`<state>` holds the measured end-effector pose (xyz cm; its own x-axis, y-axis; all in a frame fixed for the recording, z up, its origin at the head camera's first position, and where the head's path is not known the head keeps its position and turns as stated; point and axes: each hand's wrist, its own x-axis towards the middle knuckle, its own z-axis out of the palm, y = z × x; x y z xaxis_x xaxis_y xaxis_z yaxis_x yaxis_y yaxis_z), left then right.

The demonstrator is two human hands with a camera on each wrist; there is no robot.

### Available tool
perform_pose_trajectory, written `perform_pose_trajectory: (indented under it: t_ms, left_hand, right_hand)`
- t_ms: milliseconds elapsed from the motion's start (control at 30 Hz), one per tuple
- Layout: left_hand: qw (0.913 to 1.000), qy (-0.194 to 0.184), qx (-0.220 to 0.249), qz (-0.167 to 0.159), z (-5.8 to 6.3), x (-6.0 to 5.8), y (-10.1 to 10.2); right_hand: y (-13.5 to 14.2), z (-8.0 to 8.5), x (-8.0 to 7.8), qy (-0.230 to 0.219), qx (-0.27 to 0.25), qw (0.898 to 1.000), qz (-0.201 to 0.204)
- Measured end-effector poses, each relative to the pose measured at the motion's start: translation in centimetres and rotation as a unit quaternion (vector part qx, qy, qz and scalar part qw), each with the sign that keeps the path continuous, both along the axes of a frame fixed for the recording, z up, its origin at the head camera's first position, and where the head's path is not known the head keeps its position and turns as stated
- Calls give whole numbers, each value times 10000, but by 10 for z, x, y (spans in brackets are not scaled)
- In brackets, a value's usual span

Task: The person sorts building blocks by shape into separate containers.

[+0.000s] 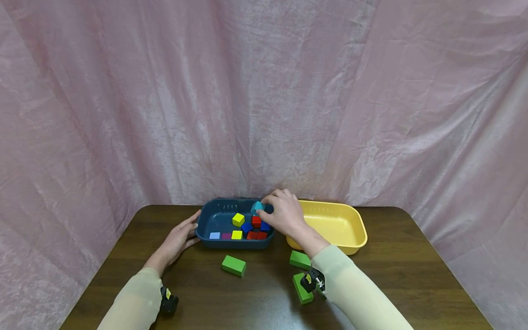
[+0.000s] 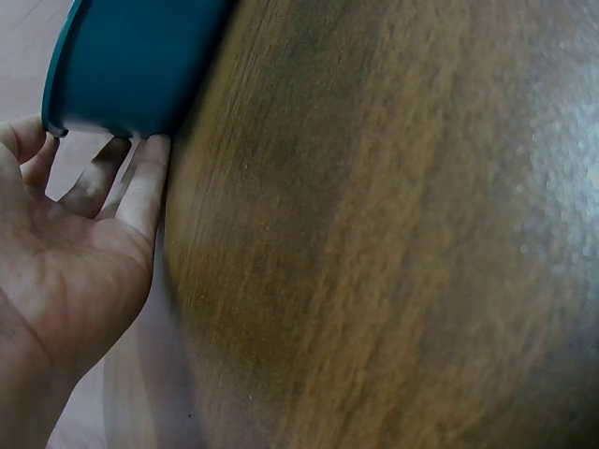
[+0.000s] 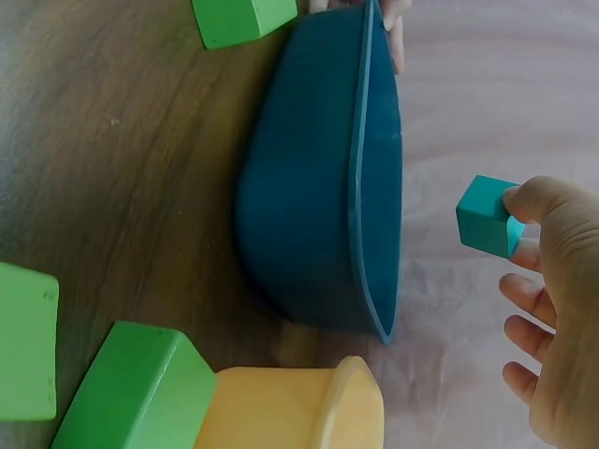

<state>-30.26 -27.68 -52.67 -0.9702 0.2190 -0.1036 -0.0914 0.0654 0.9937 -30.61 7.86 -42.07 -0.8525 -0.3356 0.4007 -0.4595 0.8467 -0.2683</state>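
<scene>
A teal cube is pinched between the thumb and index finger of my right hand, raised over the right back corner of the dark blue bin. My left hand touches the bin's left end with its fingertips, as the left wrist view shows close up, where the palm faces the camera. Inside the bin lie several small cubes, among them a yellow cube, a red cube, a light blue cube and a purple cube.
To the right of the blue bin stands a yellow bin, partly behind my right forearm. Green blocks lie on the wooden table in front: one green block near the middle, others by my right wrist. A pink curtain hangs behind the table.
</scene>
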Motion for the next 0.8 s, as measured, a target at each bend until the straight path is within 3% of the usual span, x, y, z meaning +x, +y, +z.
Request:
perform_pose_trajectory:
  t_ms: [800]
  left_hand:
    - [9999,41,-94,-16,1,3,-1]
  right_hand:
    - [-29,-15,-10,-167,463,9986,200]
